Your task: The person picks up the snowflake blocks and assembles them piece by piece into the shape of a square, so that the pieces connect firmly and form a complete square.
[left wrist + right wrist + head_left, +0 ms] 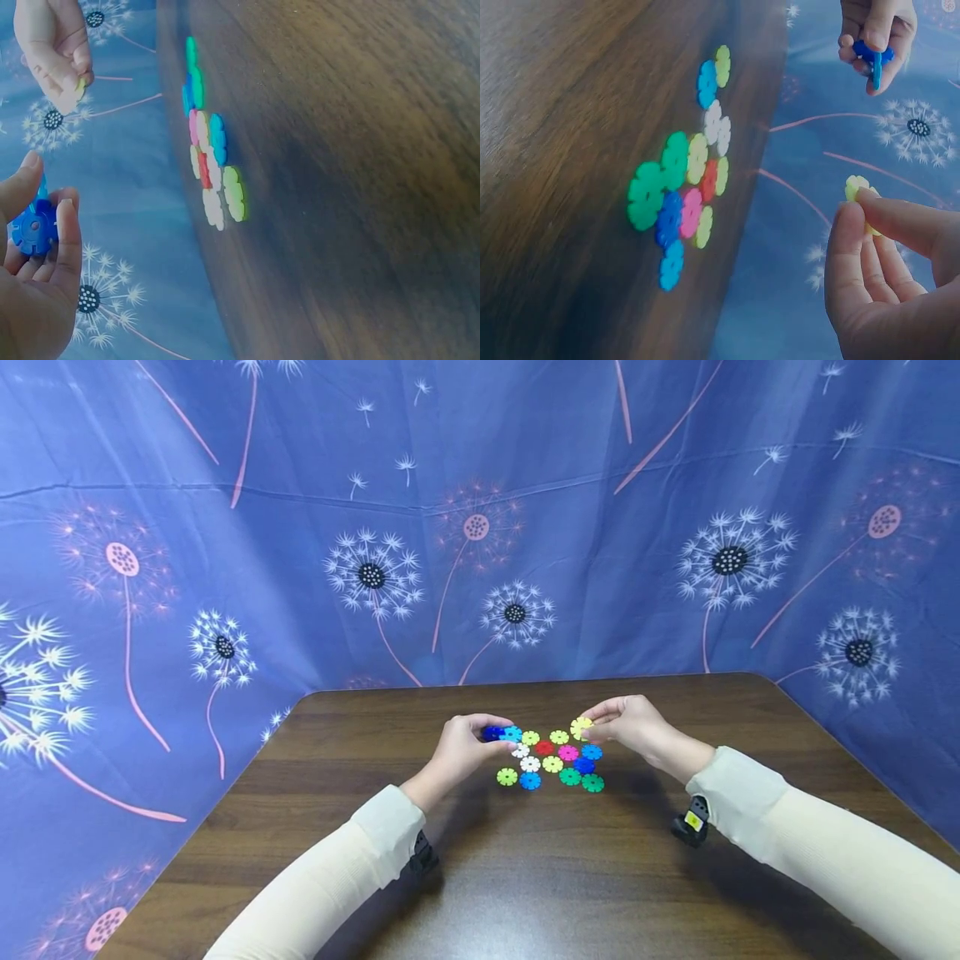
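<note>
My left hand (457, 750) pinches a dark blue notched plastic disc (34, 231) together with a light blue disc (513, 734); the two stand crosswise and appear joined. Between the thumb and fingers of my right hand (639, 727) is a pale yellow notched disc (857, 187), held above the table. The hands are apart. Several flower-shaped discs lie flat below and between them, among them a red disc (544, 747), a pink disc (568, 752), a white disc (530, 764) and a green disc (592, 783).
The discs lie on a brown wood-grain table (555, 877), toward its far edge. Behind the table hangs a blue cloth (600, 635) with a dandelion print. A black wrist device (693, 821) sits at the right cuff.
</note>
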A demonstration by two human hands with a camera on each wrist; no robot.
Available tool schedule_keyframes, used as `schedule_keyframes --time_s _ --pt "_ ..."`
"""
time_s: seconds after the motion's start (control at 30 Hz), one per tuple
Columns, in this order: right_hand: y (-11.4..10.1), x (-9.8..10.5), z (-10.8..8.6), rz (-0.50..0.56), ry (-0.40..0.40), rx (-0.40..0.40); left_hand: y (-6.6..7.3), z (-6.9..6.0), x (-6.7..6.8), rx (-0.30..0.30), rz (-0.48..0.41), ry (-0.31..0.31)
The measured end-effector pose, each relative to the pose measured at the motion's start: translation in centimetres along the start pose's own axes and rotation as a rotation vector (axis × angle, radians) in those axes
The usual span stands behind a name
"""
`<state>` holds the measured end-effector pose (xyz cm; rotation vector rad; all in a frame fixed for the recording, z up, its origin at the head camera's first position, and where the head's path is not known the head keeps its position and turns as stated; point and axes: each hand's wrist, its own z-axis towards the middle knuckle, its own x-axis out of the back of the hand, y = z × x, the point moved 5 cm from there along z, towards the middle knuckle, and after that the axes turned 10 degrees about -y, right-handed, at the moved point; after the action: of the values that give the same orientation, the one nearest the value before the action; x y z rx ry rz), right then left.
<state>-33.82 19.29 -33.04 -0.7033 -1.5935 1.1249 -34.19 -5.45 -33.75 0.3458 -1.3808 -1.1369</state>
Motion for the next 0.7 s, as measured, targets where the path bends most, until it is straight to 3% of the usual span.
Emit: schedule_keyframes --time_s 0.23,0.7 --pt "-0.7 -0.7 0.1 0.0 0.039 0.016 0.4 0.0 -0.2 -0.004 0.034 -0.02" --pt "-1.6 -2.6 0.0 0.04 0.02 0.025 0.3 -0.1 -0.6 -0.01 0.04 -0.03"
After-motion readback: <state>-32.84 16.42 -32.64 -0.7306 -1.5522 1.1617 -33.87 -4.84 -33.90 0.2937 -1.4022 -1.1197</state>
